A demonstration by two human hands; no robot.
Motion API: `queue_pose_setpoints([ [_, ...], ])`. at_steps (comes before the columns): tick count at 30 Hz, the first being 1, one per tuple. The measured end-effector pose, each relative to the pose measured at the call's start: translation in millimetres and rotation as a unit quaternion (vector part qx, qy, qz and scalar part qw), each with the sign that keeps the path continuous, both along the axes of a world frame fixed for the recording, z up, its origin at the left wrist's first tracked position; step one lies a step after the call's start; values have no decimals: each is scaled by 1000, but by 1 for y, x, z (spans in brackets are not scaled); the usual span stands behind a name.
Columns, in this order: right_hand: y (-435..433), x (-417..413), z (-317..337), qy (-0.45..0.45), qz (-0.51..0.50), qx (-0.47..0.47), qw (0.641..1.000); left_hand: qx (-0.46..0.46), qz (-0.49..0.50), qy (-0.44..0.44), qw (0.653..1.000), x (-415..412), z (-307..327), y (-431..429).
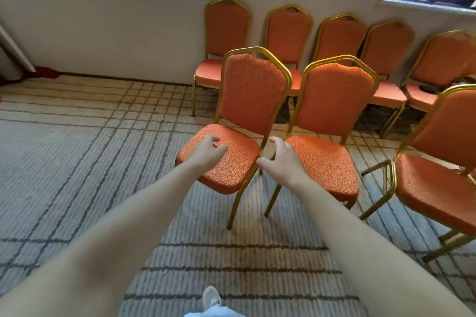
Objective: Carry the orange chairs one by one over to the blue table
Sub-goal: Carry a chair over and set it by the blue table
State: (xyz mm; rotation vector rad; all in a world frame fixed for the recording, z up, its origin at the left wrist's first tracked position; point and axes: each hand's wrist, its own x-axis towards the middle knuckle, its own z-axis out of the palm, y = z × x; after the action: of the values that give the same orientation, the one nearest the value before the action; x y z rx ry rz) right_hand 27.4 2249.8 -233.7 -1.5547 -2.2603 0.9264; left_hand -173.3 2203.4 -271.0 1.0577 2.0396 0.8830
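Reach toward orange padded chair with gold metal frame.
Left hand and right hand empty, loosely curled at its seat, likely readying a lift.

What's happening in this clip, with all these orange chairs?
A person reaches both arms toward the nearest orange chair. The left hand hovers over its seat, fingers loosely curled, holding nothing; the right hand is at the seat's right edge, beside the neighbouring chair, with no grip visible. No chair is lifted yet. More chairs line the wall; the blue table is out of view.
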Motion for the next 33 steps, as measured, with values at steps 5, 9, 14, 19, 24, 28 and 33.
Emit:
queue_pose_setpoints([
  [5,90,-49,-7,-10,13,-5,1000,6,22,9,1000,-42,0,80],
  [9,157,-95,-27,-2,39,-6,999,3,73,-3,997,-71,-21,135],
  [14,260,-160,-65,-19,95,-14,995,-14,142,-12,990,-105,-58,219],
  [19,366,-217,-99,-44,169,-33,984,-27,250,-57,966,-141,-92,301],
  [24,448,-264,-127,-106,248,-73,960,-79,353,-65,930,-170,-123,352],
  [28,492,-299,-161,-142,305,-97,937,-105,444,-92,885,-187,-158,364],
  [33,519,-335,-214,-177,334,-127,917,-144,525,-122,830,-195,-208,357],
])
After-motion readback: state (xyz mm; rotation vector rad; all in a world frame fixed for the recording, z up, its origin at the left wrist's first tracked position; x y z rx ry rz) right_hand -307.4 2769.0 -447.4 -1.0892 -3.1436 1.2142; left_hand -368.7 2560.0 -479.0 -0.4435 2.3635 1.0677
